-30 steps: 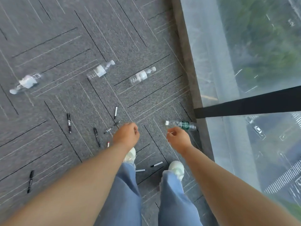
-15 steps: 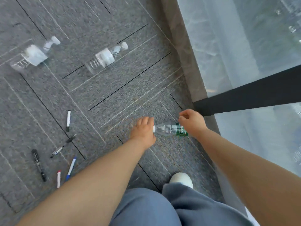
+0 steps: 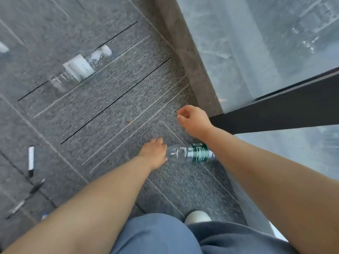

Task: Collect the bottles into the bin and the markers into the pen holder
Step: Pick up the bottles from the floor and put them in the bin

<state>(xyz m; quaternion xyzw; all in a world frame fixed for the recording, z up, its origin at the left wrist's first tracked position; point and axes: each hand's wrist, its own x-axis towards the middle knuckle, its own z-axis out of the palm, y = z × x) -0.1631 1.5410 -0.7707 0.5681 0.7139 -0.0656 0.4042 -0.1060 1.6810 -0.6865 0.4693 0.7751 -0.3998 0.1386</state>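
A clear bottle with a green label (image 3: 190, 153) lies across the grey carpet beside the window. My left hand (image 3: 155, 155) is closed over its neck, and the cap is hidden under my fingers. My right hand (image 3: 194, 119) hovers beyond the bottle, apart from it, with its fingers curled in on nothing. A white-labelled bottle (image 3: 80, 69) lies further off to the left. At the left, a white marker with a black cap (image 3: 31, 160) and a thin black marker (image 3: 25, 198) rest on the carpet. No bin or pen holder is in view.
A floor-to-ceiling window (image 3: 256, 43) with a dark frame bar (image 3: 275, 109) runs along the right, edged by a grey sill (image 3: 181, 52). Another bottle's end (image 3: 2, 48) shows at the left edge. My white shoe (image 3: 197, 217) stands below the bottle.
My left hand has closed over the bottle's neck. My right hand has left the bottle's base and moved up and away. The view has dropped closer to the floor.
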